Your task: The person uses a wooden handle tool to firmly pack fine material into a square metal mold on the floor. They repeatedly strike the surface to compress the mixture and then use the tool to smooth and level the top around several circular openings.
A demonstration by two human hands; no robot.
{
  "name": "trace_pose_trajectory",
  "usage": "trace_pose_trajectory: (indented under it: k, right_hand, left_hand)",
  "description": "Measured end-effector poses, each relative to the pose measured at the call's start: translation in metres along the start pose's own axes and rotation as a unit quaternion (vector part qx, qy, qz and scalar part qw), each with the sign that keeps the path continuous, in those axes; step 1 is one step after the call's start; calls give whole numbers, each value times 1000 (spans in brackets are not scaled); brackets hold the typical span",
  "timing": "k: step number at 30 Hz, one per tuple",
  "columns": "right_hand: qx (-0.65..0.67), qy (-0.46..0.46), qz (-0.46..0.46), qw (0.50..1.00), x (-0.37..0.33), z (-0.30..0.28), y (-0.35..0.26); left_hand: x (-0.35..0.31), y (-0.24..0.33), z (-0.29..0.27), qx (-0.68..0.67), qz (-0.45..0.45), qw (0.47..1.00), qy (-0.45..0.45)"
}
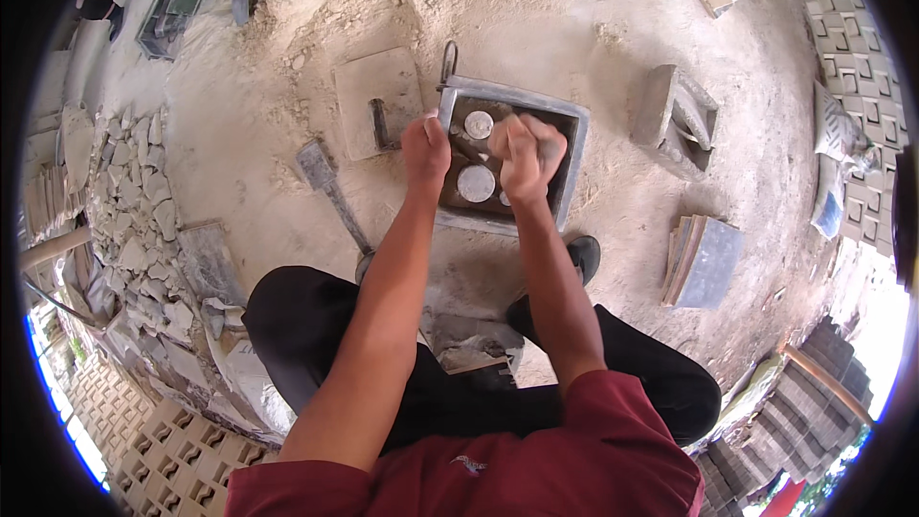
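Hands are held over the square grey metal mould (571,148): left hand (425,148) at nine o'clock, fisted on its rim; right hand (524,161) curled, grip unclear.

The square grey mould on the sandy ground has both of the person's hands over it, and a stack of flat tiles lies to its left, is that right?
Not quite: the head view shows the stack of flat tiles to the right of the square grey mould, not the left. Both the left hand and the right hand are indeed over it.

The square mould (567,146) at centre frame looks like dull grey metal — cement-crusted, with matt round discs (476,183) inside. The ground (593,38) is rough, sandy and dusty; broken slabs (134,220) at left look chalky — rough-edged.
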State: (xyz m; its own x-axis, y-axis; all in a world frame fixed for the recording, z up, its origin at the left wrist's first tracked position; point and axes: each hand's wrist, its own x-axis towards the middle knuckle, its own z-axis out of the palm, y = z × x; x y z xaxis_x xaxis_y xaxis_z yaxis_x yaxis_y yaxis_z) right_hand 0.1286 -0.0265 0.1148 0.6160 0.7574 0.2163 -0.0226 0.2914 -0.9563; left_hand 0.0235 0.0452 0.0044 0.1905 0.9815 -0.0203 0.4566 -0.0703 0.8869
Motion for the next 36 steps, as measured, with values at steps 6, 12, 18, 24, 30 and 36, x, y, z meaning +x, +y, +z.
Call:
trace_pose_trajectory:
  k: [6,12,18,24,30,36]
  right_hand:
    - [-117,-55,-19,991,-15,-2,3]
    - [85,143,16,986,2,7,-2]
    - [-56,201,-96,973,-10,28,3]
    - [-138,108,41,984,-53,41,-8]
    - [-45,198,88,975,-5,41,-15]
    - [-158,228,-29,960,21,54,13]
  left_hand:
    - [0,12,-2,22,-25,999,-39]
    - [0,-4,5,-6,11,1000,23]
    - [-3,12,10,19,65,997,46]
    - [0,0,2,-18,95,994,43]
    - [2,2,7,26,90,992,84]
    - [0,2,4,41,17,999,8]
